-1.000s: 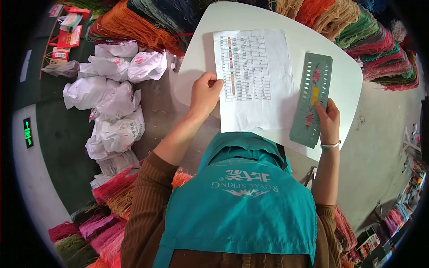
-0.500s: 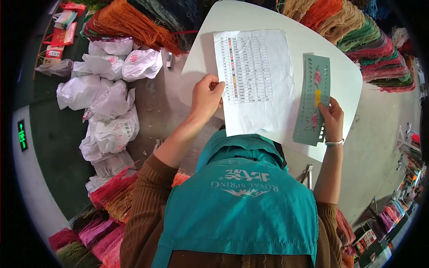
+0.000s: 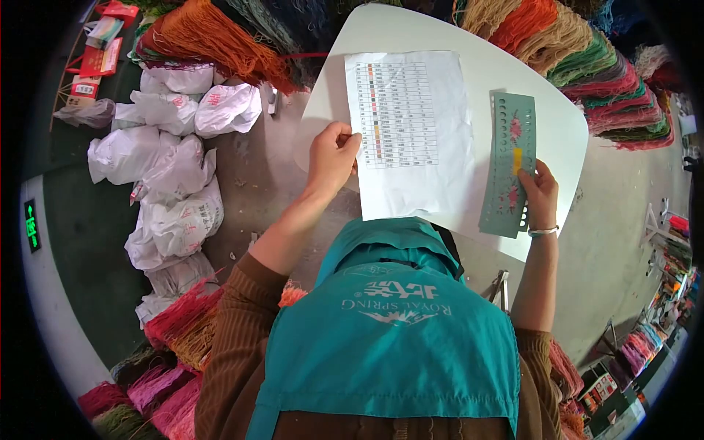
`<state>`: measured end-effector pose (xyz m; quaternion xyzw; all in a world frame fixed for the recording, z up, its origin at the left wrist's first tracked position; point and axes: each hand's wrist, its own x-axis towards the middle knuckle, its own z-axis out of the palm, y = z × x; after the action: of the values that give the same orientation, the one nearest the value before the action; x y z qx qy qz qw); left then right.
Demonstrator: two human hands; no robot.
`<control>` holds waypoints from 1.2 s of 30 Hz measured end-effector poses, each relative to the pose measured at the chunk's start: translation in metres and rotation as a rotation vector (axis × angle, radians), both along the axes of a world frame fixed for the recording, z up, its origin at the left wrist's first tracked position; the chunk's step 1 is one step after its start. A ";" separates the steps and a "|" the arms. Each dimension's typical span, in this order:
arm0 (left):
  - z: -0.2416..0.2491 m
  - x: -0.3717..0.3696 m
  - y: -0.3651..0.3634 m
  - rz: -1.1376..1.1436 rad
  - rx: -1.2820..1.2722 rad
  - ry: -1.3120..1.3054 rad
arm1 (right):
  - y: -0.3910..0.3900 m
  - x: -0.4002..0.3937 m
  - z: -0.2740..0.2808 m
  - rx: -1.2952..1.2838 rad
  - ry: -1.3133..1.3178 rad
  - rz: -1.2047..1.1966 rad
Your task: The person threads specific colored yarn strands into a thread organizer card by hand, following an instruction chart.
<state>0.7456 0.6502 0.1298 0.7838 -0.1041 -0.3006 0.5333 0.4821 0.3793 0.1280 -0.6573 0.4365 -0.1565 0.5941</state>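
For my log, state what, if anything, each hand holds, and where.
Left hand: printed sheet, by its left edge. Right hand: green card, by its right edge.

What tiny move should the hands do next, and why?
Perhaps the right hand should slide the green card nearer the paper chart, to compare them. The left hand pinches the chart's edge, its small colored boxes are in view, and a narrow gap separates it from the card.

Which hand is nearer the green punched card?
Right. The right hand holds the green punched card by its right edge; the left hand pinches the printed sheet, farther left.
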 end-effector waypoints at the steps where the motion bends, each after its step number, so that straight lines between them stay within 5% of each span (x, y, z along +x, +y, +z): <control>1: 0.000 0.001 0.000 -0.001 0.003 -0.009 | 0.000 0.000 0.000 -0.019 0.020 0.013; 21: -0.005 -0.003 -0.002 0.094 0.077 -0.100 | -0.008 0.022 0.005 0.031 -0.061 0.114; 30: 0.023 -0.030 -0.018 0.183 0.226 -0.651 | -0.012 0.027 0.012 0.209 -0.186 0.000; 33: 0.014 -0.059 -0.038 -0.094 -0.129 -0.281 | -0.001 0.028 0.017 0.338 -0.276 -0.046; 36: 0.034 -0.085 -0.074 -0.279 -0.217 0.135 | 0.017 0.033 0.027 0.391 -0.322 -0.033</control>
<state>0.6602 0.5765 0.1635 0.6777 -0.2073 -0.4106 0.5737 0.5151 0.3966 0.1549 -0.4894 0.3690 -0.1818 0.7690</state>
